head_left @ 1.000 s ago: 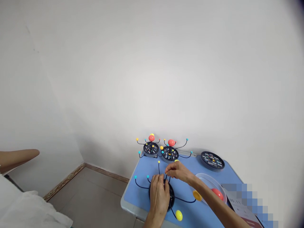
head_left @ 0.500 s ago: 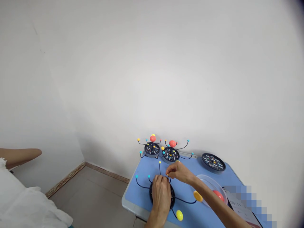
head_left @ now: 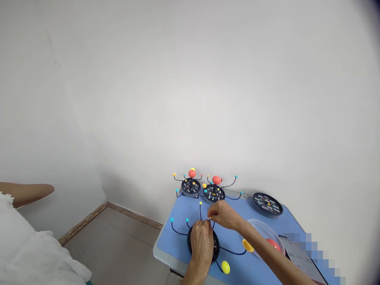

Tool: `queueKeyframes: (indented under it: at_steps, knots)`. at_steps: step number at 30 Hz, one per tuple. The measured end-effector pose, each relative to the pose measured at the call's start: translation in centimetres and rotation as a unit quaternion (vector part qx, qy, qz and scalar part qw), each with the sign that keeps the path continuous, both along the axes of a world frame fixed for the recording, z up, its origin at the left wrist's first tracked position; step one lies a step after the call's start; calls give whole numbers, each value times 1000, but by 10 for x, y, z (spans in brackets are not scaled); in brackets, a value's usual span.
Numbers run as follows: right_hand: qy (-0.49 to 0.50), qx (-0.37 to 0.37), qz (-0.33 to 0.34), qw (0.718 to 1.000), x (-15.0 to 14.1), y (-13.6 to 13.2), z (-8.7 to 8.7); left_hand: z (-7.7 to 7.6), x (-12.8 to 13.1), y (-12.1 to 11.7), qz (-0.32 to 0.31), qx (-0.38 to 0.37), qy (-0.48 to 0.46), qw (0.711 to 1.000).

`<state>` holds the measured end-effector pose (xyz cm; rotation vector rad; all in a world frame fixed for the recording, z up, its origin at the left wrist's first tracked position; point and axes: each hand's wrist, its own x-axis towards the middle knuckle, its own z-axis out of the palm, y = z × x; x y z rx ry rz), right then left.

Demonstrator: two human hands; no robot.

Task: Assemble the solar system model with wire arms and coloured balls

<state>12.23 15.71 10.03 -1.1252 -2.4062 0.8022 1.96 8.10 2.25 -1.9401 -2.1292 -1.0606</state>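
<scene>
My left hand [head_left: 202, 245] sits over the centre of a solar-system model with a round black base [head_left: 217, 246], gripping its middle and hiding most of the base. Curved black wire arms [head_left: 178, 231] spread from it, tipped with small teal and yellow balls. My right hand [head_left: 224, 215] reaches in from the right, fingertips pinched on a tiny yellow ball [head_left: 210, 218] just above the left hand. A larger yellow ball [head_left: 225, 267] ends a wire arm near the front. A clear plastic bowl [head_left: 265, 237] holding a red ball [head_left: 273, 244] lies to the right of my right forearm.
Two assembled models [head_left: 191, 186] [head_left: 213, 192] stand at the back of the blue table [head_left: 237, 209], beside a loose black disc base [head_left: 267, 204]. A printed sheet [head_left: 299, 257] lies at the right. A co-worker's arm [head_left: 26, 190] and white sleeve [head_left: 29, 241] show at the left.
My right fingertips have moved slightly down toward the model's centre with the tiny ball. The whole view has drifted slightly, and my left hand stays on the model.
</scene>
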Motion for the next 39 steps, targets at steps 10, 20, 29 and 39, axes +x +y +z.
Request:
queueKeyframes:
  at_steps: [10,20,29,39]
  knots:
    - [-61,38,22,997,-7,-1,10,3,-2,-1,0,-25,5,1000]
    - [13,-128,12,992,2,17,2,5,-4,-2,-7,-41,0,999]
    - [47,-146,14,988,4,22,-10,5,-4,-1,-3,-49,0,999]
    - [-97,52,22,994,-8,-2,7,3,-5,0,-12,-41,-15,999]
